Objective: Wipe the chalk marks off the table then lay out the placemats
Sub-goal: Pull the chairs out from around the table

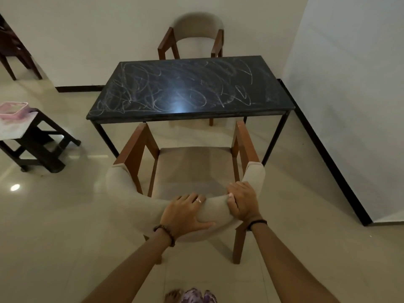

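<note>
Both hands clamp the curved beige padded backrest of the wooden armchair (190, 171): left hand (185, 212), right hand (241, 201). Pull straight back, evenly. Chalk-scribbled black rectangular table (190, 86) sits ahead, beyond both hands. Placemats: can't tell.

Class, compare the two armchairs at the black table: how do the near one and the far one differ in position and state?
The near chair stands at the table's near long side, its seat fully in view; the far chair stands at the opposite side against the wall, its seat hidden behind the tabletop. The left hand and right hand grip the near chair's backrest; nobody touches the far chair. Both have brown wooden frames and curved beige backrests.
</note>
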